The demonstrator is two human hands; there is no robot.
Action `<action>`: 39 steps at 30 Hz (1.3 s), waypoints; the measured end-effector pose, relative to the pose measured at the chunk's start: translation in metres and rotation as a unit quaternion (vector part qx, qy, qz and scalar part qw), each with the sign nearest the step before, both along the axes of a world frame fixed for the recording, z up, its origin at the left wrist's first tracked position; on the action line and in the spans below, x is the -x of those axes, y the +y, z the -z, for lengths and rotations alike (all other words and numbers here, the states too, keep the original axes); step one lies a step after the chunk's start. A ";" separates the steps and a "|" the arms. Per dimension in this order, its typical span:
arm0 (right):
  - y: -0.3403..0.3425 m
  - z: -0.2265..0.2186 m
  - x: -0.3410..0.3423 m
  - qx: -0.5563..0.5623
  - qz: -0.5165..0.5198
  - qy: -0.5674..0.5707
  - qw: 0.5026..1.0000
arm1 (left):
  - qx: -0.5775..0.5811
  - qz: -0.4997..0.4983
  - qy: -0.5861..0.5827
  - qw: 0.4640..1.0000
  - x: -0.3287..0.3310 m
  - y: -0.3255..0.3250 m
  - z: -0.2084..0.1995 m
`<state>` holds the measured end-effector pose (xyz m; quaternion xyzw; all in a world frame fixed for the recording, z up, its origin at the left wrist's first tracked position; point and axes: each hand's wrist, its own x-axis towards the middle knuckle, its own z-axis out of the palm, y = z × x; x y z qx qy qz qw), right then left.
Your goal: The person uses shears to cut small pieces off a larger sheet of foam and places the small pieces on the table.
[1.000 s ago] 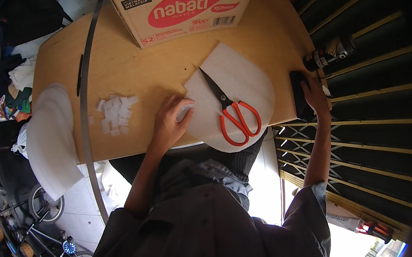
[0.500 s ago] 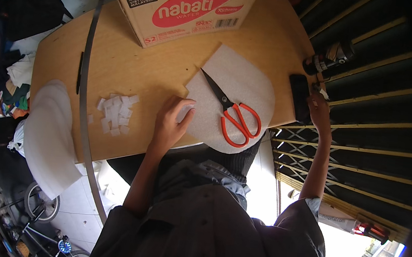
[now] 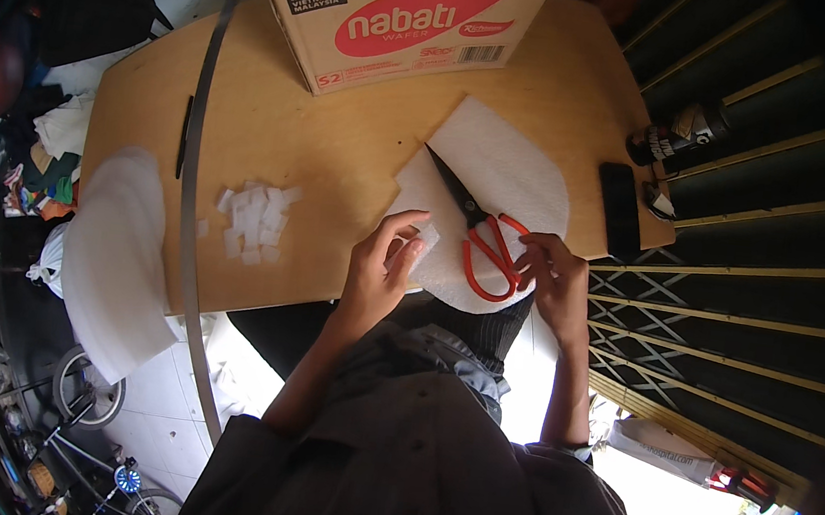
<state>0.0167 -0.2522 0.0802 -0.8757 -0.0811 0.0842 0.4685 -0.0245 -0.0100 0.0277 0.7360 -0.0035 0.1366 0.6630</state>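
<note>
On the table lies a white foam sheet (image 3: 518,158) with one rounded end. Scissors (image 3: 473,211) with dark blades and orange-red handles rest on it, blades pointing far left. My right hand (image 3: 560,288) has its fingers curled at the right handle loop. Between thumb and fingers of my left hand (image 3: 381,269), over the sheet's left edge, is a small white foam piece (image 3: 425,242); the fingers partly hide it. Left of that hand is a loose pile of small white foam pieces (image 3: 258,219).
A cardboard box (image 3: 411,36) stands at the back. A black phone (image 3: 620,209) and a dark can (image 3: 682,133) are at the right, beside a folding metal gate (image 3: 733,271). White foam (image 3: 115,266) hangs over the left table edge. A dark strap (image 3: 199,135) crosses the view.
My right hand has come from the phone at the right edge to the scissors' handle. My left hand has lifted and turned, bringing the small foam piece into view. The scissors have not moved.
</note>
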 end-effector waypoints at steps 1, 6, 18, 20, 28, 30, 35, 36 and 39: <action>-0.014 0.008 -0.007 0.005 0.008 -0.061 0.998 | 0.011 -0.004 0.000 1.000 0.000 -0.002 0.003; -0.098 0.015 -0.043 0.190 0.077 -0.293 0.934 | 0.004 0.033 0.034 0.999 0.002 -0.004 0.010; -0.183 0.065 -0.092 0.390 0.080 -0.314 0.862 | 0.030 0.038 0.079 0.996 0.015 -0.013 0.008; -0.188 0.070 -0.083 0.380 0.077 -0.312 0.868 | 0.028 0.040 0.084 0.995 0.016 -0.015 0.007; -0.189 0.061 -0.073 0.308 0.112 -0.286 0.901 | -0.010 0.089 0.079 0.993 0.009 -0.026 -0.001; -0.186 0.060 -0.077 0.313 0.110 -0.288 0.898 | 0.004 0.087 0.043 0.995 0.005 -0.033 -0.005; -0.186 0.067 -0.082 0.373 0.119 -0.270 0.880 | -0.024 0.117 -0.005 0.993 -0.018 -0.048 -0.006; -0.185 0.066 -0.081 0.349 0.118 -0.275 0.888 | 0.006 0.126 0.006 0.992 -0.023 -0.055 -0.007; -0.142 0.036 -0.071 0.213 0.136 -0.266 0.930 | 0.006 0.114 -0.071 0.991 -0.047 -0.075 -0.006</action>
